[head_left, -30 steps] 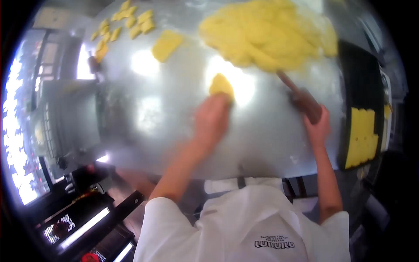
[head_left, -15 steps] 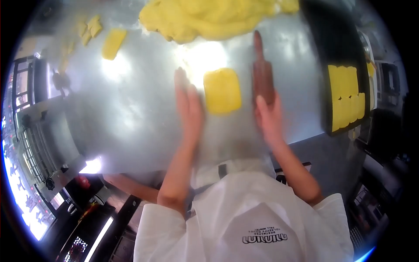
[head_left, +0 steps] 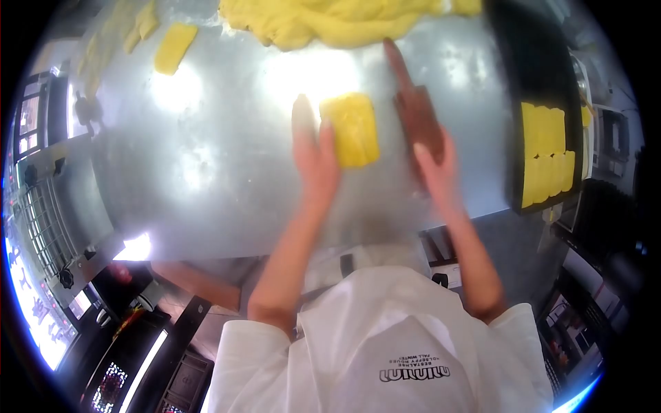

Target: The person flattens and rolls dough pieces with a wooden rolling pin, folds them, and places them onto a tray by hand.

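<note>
A flat, rounded rectangle of yellow dough (head_left: 359, 131) lies on the metal table between my hands. At its left edge is my left hand (head_left: 315, 155), fingers stretched out and thumb touching or just beside the dough; it holds nothing. My right hand (head_left: 442, 168) is closed on the near end of a dark reddish-brown rolling pin (head_left: 418, 117), thumb along the top. The pin lies to the right of the dough piece, tilted, its thin far handle pointing up and left toward a big mass of yellow dough (head_left: 330, 24). Some of my right fingers are hidden by the pin.
On the right, a black tray (head_left: 515, 89) carries several yellow dough pieces (head_left: 547, 158) set side by side. Another dough strip (head_left: 175, 48) and smaller scraps (head_left: 142, 26) lie at the upper left of the metal table (head_left: 227, 179). Equipment stands beyond the left edge.
My left hand has moved right, up to the dough's edge. The rolling pin in my right hand has tilted, its far end swinging left. The view has shifted slightly.
</note>
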